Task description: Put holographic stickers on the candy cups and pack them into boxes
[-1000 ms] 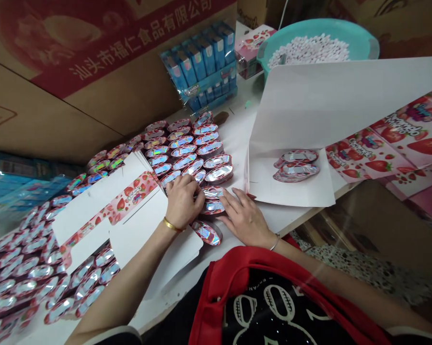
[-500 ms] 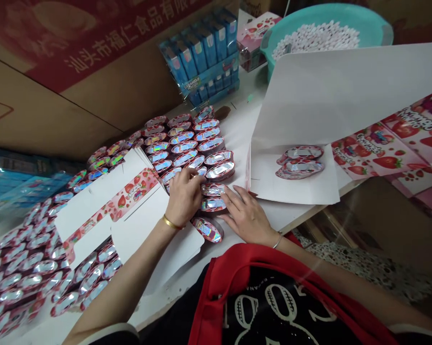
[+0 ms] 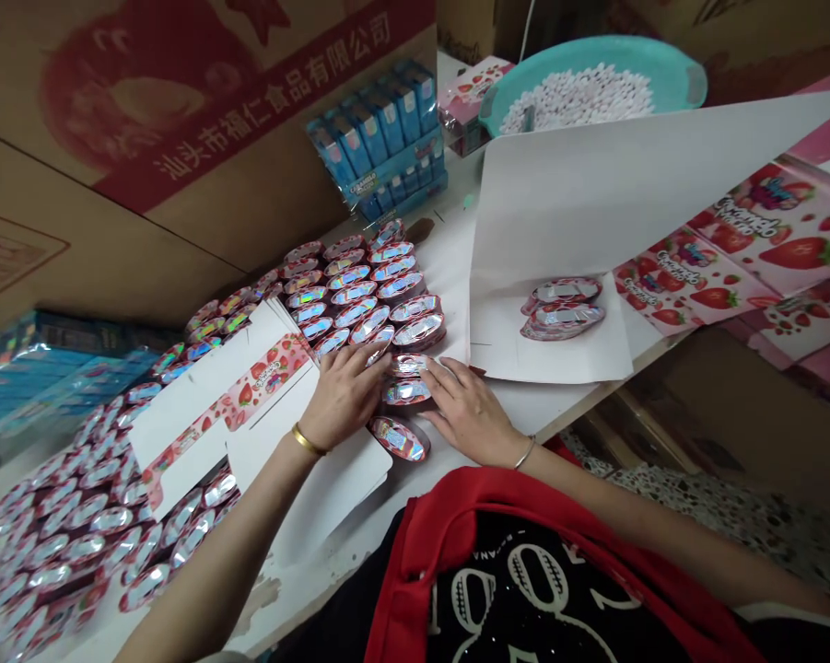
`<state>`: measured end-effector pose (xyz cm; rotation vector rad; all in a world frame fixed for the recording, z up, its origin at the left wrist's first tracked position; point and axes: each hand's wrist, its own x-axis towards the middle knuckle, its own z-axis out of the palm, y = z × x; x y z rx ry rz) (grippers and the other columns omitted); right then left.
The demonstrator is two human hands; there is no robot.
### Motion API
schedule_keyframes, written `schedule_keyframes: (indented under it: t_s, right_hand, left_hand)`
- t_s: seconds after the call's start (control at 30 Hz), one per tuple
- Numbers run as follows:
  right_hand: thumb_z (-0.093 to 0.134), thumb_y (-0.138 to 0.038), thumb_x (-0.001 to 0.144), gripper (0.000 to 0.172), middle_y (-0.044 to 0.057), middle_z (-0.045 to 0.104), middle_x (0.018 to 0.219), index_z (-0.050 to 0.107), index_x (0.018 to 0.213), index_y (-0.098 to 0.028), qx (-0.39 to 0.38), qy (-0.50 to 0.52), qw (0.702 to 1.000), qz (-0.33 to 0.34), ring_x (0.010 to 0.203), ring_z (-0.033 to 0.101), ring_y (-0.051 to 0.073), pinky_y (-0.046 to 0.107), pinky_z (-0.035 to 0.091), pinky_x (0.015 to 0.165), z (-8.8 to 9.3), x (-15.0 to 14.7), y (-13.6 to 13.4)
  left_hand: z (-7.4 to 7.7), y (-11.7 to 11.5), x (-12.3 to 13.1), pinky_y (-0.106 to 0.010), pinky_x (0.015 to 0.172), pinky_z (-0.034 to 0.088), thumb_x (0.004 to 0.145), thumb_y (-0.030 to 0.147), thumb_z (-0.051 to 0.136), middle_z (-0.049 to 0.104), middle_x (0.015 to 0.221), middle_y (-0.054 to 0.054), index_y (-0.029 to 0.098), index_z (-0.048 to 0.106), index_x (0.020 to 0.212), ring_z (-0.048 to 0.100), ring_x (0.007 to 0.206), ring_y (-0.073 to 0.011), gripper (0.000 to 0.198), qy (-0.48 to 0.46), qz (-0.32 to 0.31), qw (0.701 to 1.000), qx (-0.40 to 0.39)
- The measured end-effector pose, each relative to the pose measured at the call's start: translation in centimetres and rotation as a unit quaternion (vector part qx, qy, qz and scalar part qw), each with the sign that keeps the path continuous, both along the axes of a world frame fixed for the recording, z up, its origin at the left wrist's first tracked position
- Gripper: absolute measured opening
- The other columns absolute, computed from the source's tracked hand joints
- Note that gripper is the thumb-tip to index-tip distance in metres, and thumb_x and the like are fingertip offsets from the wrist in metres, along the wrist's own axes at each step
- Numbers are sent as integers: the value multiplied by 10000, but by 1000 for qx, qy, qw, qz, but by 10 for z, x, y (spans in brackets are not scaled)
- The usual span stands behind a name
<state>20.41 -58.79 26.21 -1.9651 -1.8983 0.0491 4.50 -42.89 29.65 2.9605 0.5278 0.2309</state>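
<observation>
Two oval pink candy packs (image 3: 406, 391) with shiny ends stand side by side between my hands. My left hand (image 3: 344, 394) has its fingers curled against their left ends. Over their right ends rest the fingertips of my right hand (image 3: 471, 412), its thumb lower down. A single candy pack (image 3: 401, 438) lies tilted just below. Beyond my fingers, more candy packs (image 3: 352, 293) stand in tight rows. To the right, an open strawberry-print carton (image 3: 545, 359), white inside, holds a few packs (image 3: 565, 318).
Flat printed cartons (image 3: 255, 396) lie stacked under my left forearm, with many packs around them. Blue boxes in clear wrap (image 3: 379, 138) stand at the back. A teal basin (image 3: 691, 78) holds small white pieces. Large brown cartons (image 3: 200, 184) line the left. The table edge (image 3: 587, 414) runs along the right.
The view has shifted slightly. My left hand has moved a little left and lower, its fingers nearer the packs' ends. My right hand stays at their right ends.
</observation>
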Motion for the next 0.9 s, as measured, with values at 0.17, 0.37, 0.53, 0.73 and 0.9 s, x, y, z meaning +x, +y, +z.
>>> schedule_keyframes:
  t_s: [0.17,0.37,0.53,0.73,0.9]
  right_hand:
    - [467,-291,945,518,166,432,1464,418,1430,-114,93,29,995,19,1396,328,291,505,375,1130,3,2,-15]
    - [512,-272,918,432,105,531,1345,514,1349,-241,230,26,972,-44,1312,438,286,509,431,1070,29,24,-55]
    - [525,-368,918,430,129,504,1361,515,1328,-239,293,28,918,-266,1302,443,311,559,362,1094,37,71,-82]
    - [419,-564,935,606,160,505,1410,451,1394,-170,275,298,848,-341,1324,464,258,492,391,1104,1,129,-84]
    - [386,-628,924,711,125,388,1520,409,1447,-147,237,440,812,-301,1417,354,212,416,288,1188,-11,140,-72]
  left_hand:
    - [6,-5,16,-458,980,334,775,484,664,480,1400,-159,220,368,1442,449,1232,-340,776,47,-54,997,-14]
    - [1,-10,31,-456,934,350,765,480,666,556,1226,-161,199,491,1296,500,1121,-332,626,45,-24,998,26]
    - [-6,-7,34,-447,874,378,743,472,664,591,1196,-164,193,511,1213,540,1092,-338,568,26,-39,998,47]
    - [57,-24,38,-423,789,399,714,478,680,658,1062,-87,259,479,1185,610,943,-298,557,-38,-45,998,26]
    - [103,-59,99,-381,748,429,734,542,656,667,1001,-67,250,485,1153,611,856,-251,539,-74,-61,995,-11]
